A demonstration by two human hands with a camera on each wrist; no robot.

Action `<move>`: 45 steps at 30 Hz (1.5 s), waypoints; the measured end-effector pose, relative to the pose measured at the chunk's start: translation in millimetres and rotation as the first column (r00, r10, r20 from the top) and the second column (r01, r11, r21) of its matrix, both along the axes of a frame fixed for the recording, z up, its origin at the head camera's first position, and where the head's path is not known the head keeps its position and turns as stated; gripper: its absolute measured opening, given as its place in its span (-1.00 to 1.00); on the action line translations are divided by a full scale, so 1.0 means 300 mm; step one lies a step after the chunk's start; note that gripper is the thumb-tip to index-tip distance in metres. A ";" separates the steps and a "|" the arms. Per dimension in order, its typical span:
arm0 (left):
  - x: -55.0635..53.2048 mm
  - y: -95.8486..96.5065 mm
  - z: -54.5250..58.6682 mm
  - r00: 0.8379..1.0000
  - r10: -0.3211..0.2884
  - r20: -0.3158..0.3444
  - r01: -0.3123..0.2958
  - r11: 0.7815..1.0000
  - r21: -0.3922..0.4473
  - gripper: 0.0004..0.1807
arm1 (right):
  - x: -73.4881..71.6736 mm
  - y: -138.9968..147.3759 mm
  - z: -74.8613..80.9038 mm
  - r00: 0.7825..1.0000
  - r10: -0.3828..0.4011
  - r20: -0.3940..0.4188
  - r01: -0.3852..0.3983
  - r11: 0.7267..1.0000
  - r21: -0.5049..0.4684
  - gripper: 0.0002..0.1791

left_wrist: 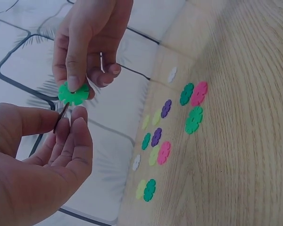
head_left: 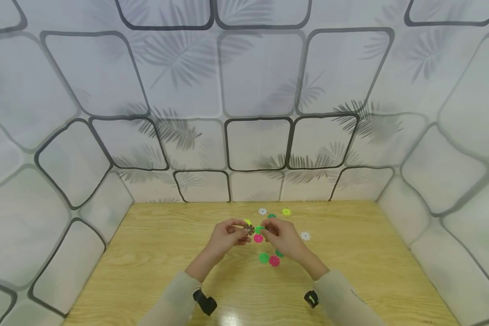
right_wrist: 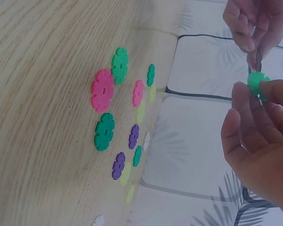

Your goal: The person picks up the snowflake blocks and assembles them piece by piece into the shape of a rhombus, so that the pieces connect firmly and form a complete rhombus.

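Note:
Above the table my left hand (head_left: 227, 236) pinches a dark notched plastic disc (left_wrist: 61, 118) between thumb and fingers. The disc appears edge-on in the left wrist view. Facing it, my right hand (head_left: 286, 238) pinches a bright green notched disc (left_wrist: 73, 95) by its upper edge, the thumb flat on its face. The green disc's lower rim is right at the dark disc's edge, the two standing at an angle to each other. Fingers cover part of both discs.
Loose notched discs lie flat on the wooden table (head_left: 146, 253), several of them close together. Near the front are a pink disc (head_left: 274, 261), a green disc (head_left: 263, 257) and a dark green disc (right_wrist: 104, 132). White disc (head_left: 305, 236) lies to the right. A patterned wall (head_left: 256, 145) stands behind.

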State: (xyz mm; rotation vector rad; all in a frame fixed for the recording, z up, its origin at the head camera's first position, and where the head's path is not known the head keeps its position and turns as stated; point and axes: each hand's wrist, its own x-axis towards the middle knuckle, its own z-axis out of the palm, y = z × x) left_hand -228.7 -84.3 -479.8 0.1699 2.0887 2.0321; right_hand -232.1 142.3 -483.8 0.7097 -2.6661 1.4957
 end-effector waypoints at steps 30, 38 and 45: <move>0.004 -0.007 -0.003 0.998 -0.041 0.037 0.038 0.996 0.075 -0.70 | 0.008 -0.022 -0.001 0.990 0.003 -0.138 -0.005 1.000 -0.010 -0.91; 0.014 -0.003 0.012 0.999 -0.040 -0.032 0.042 0.998 0.042 -0.73 | 0.017 -0.031 0.009 0.982 -0.033 -0.188 0.024 0.998 -0.051 -0.93; 0.018 0.016 0.031 0.998 -0.015 -0.065 0.018 0.999 0.051 -0.75 | 0.003 -0.035 -0.003 0.973 -0.030 -0.230 0.006 0.995 -0.101 -0.90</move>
